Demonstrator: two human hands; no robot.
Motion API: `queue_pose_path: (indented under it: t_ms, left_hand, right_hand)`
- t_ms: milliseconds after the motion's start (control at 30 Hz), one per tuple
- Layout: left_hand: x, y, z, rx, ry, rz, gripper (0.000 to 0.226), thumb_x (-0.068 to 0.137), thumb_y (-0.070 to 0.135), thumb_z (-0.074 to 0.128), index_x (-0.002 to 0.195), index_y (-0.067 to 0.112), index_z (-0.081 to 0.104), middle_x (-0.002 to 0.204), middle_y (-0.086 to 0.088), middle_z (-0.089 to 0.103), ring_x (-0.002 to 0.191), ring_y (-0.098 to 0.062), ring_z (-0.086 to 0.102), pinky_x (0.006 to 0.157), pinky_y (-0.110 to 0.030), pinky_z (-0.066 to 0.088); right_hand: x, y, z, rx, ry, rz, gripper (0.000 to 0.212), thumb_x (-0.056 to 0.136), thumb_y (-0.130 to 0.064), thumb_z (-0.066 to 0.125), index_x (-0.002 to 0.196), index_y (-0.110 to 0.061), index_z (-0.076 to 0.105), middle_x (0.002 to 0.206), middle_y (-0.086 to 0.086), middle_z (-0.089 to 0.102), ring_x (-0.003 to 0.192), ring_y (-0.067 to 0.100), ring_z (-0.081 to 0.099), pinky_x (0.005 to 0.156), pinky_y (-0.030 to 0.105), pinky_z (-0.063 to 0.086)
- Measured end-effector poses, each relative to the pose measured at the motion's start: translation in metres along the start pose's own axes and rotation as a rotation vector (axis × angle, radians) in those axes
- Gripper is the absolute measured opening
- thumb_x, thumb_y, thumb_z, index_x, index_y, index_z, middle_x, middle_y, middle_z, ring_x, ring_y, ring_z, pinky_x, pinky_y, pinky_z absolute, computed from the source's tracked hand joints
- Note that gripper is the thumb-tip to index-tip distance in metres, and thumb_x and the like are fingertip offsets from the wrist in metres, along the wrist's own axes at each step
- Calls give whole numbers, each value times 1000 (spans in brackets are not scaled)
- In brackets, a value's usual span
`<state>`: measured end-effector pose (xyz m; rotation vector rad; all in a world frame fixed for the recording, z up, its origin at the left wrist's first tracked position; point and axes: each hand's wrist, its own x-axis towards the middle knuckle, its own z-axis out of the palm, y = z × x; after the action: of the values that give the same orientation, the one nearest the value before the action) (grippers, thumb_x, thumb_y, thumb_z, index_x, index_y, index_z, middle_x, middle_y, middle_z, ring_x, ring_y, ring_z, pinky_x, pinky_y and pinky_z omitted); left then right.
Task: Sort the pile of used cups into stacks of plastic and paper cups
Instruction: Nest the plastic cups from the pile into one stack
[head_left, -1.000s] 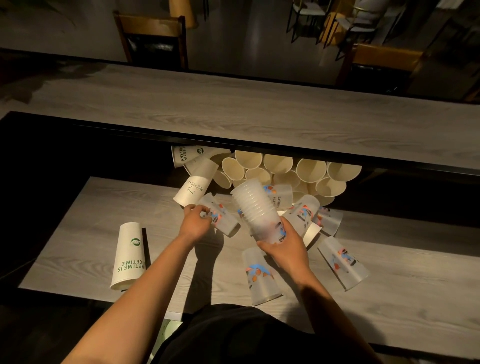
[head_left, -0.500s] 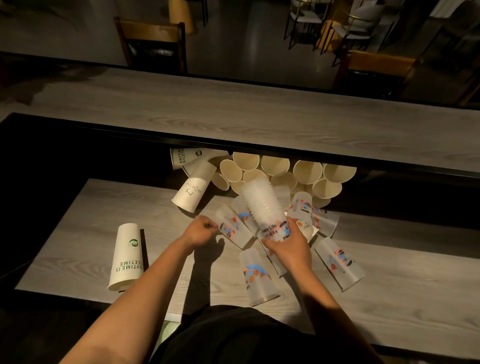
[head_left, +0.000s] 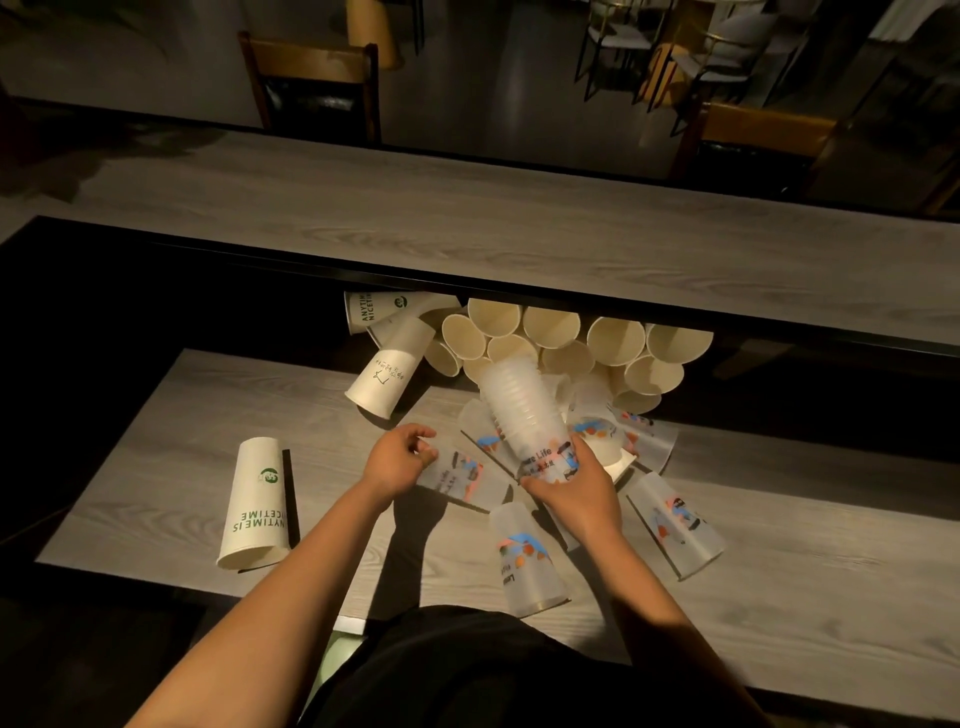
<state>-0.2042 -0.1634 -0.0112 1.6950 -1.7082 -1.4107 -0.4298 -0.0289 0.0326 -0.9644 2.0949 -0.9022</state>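
Our right hand (head_left: 574, 488) grips the bottom of a tall stack of frosted plastic cups (head_left: 524, 410), fingers curled round its printed lowest cup, so part of the lettering is covered. Our left hand (head_left: 397, 460) pinches the closed end of a single printed plastic cup (head_left: 462, 475) lying on its side on the grey table (head_left: 182, 441); the fingertips sit on the far side, and we cannot see exactly how they close.

Behind the stack lies the pile of paper cups (head_left: 561, 343), mouths facing us, its back rows cut off by the dark edge of the upper counter (head_left: 467, 228), so we cannot count them. More plastic cups lie under and beside the stack, overlapped and hard to separate in the dim light. One plastic cup (head_left: 530, 564) lies near our body, another (head_left: 672, 525) to the right. A lone paper cup with green lettering (head_left: 257, 512) lies well apart on the left, and another paper cup (head_left: 387, 376) leans at the pile's left edge.
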Motion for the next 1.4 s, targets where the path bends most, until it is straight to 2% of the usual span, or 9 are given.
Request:
queue_pose_path:
  t_ms: [200,400,600,733,900,1000,1133,1233,1400]
  left_hand:
    - [4,25,-22,-296,532,50,17,100,20,55,116,21,63,113,-2,64,98,-18,66,72,-30,59]
    - [7,57,-38,-635,769,38,19,97,12,56,114,17,62,111,-5,66,91,-12,67,58,-13,51]
    - [6,80,-33,-536,585,200,18,96,6,61,104,22,65,100,7,69,86,1,69,63,-9,52]
    - [3,89,-29,-403,376,332,27,94,5,64,96,31,70,96,13,72,92,-2,68,73,-11,53]
    - [-6,84,-21,-232,24,373,30,97,17,64,111,42,72,112,19,72,105,3,63,90,-18,50]
    - [-9,65,-19,-157,48,227,41,97,26,65,136,37,57,136,8,59,114,-1,57,96,-31,48]
    - [-18,28,-18,271,39,-181,80,88,31,74,154,22,31,154,-15,37,140,-36,37,109,-53,42]
    - [-32,8,-21,430,-72,-397,98,82,30,81,157,24,18,159,-16,20,144,-42,23,110,-54,37]
    - [-45,-20,-17,469,-120,-474,93,83,14,76,156,22,19,160,-13,10,141,-42,25,111,-50,39]
  right_hand:
    - [-2,0,-2,19,-38,-9,62,51,-54,80,104,-53,47,91,-26,61,82,-7,58,62,20,43]
    - [-1,2,-2,-7,-99,-65,57,48,-59,74,98,-63,46,93,-26,63,84,-7,60,66,23,46]
    - [1,1,-7,-63,-108,-108,76,59,-47,86,123,-54,46,99,-31,59,91,-5,60,76,26,51]
    - [5,2,-6,-117,-108,-142,86,63,-40,90,138,-42,47,104,-24,56,93,0,60,80,29,53]
    - [6,2,-1,-65,-95,-149,80,65,-37,91,131,-46,48,108,-20,61,97,2,62,82,30,54]
    - [7,1,0,-38,-66,-144,74,66,-36,90,126,-47,47,103,-23,61,95,1,61,80,29,52]
    - [8,-1,2,-8,-77,-150,71,66,-35,90,120,-50,47,103,-24,62,94,-4,59,75,25,49]
    - [8,-1,6,-14,-109,-148,74,65,-37,90,127,-40,52,109,-17,65,98,3,62,82,31,54]
    - [3,-2,13,-5,-155,-164,73,64,-35,91,127,-40,55,109,-19,67,97,-3,63,80,26,52]
